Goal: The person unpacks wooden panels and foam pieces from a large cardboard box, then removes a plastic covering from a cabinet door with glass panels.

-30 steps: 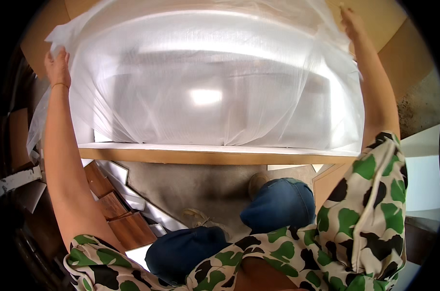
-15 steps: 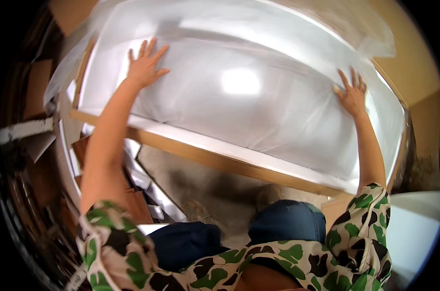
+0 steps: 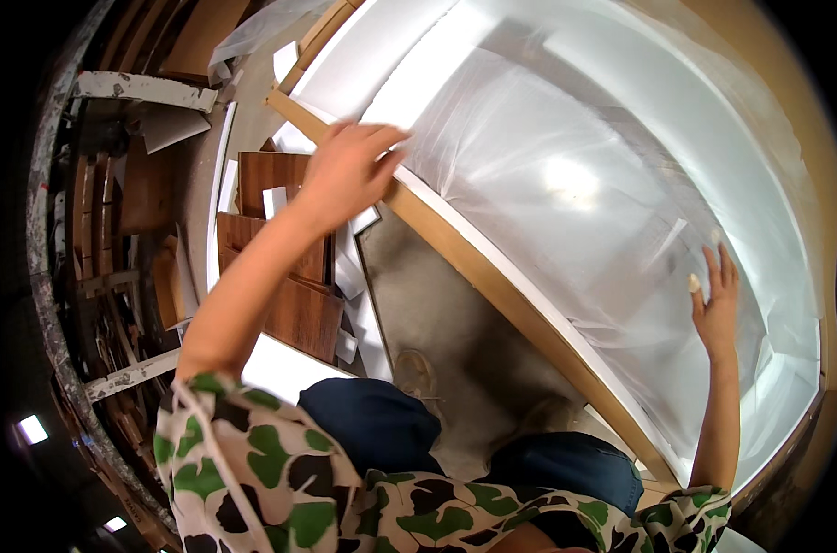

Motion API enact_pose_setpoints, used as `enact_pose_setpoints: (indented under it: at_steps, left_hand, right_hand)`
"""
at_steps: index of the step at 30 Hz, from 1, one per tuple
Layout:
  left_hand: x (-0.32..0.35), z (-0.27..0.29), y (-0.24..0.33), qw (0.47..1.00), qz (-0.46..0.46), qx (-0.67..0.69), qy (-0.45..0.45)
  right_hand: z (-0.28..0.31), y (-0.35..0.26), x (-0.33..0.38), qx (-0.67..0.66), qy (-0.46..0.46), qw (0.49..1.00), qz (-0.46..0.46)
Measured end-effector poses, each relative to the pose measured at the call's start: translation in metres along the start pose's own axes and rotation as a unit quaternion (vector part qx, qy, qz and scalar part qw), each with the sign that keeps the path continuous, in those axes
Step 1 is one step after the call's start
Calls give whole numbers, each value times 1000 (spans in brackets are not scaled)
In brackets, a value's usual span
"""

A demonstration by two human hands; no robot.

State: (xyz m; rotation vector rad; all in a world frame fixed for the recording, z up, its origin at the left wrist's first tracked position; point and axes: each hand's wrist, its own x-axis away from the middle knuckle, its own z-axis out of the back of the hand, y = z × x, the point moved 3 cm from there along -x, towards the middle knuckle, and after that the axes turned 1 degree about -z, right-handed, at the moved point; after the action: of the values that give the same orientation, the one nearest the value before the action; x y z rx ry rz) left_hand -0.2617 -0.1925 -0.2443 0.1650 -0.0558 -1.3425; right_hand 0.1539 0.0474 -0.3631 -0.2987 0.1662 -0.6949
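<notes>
A large shallow cardboard box (image 3: 492,276) with a white foam lining (image 3: 778,166) stretches across the view. Inside lies a broad flat item under translucent plastic sheeting (image 3: 529,120); what the item is cannot be made out. My left hand (image 3: 349,175) hovers at the box's near edge, toward its left end, slightly blurred, its fingers loosely bent and apart with nothing seen in them. Over the sheeting at the right is my right hand (image 3: 718,309), fingers spread, holding nothing; whether it touches the plastic is hard to tell.
Brown wood-grain boards (image 3: 289,309) and white strips (image 3: 368,304) lie on the floor to the left. Beyond them stands a worn metal rack (image 3: 147,89) with stacked boards. My shoes rest on the concrete floor (image 3: 437,304) below the box edge.
My view has swung to the left. My left hand has come off the sheeting to the near box edge. The right hand stays over the right side; the plastic's left part no longer covers the foam edge.
</notes>
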Motion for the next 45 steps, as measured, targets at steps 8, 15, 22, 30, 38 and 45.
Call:
enact_pose_setpoints:
  at_steps: [8,15,22,30,38,45]
  left_hand:
    - [179,71,85,857,242,415,-187]
    - [197,71,86,902,192,353,-158]
    - [186,62,66,891,106,411,-158]
    - [199,68,61,892,76,386,-223]
    - [255,98,68,867,102,458,-170]
    - [305,87,76,866,183,438,-161]
  right_hand:
    - [-64,-89,-108,60,50,990,117]
    - [-128,-124,-184,103,74,987,102]
    - [-163,-110,-183,172,36,983,55]
    - [-181,-101,-185,200,31,975,86]
    - [-153,-99,-215,22,25,997,71]
    - [-66,-156,-170,-91,56,993,55]
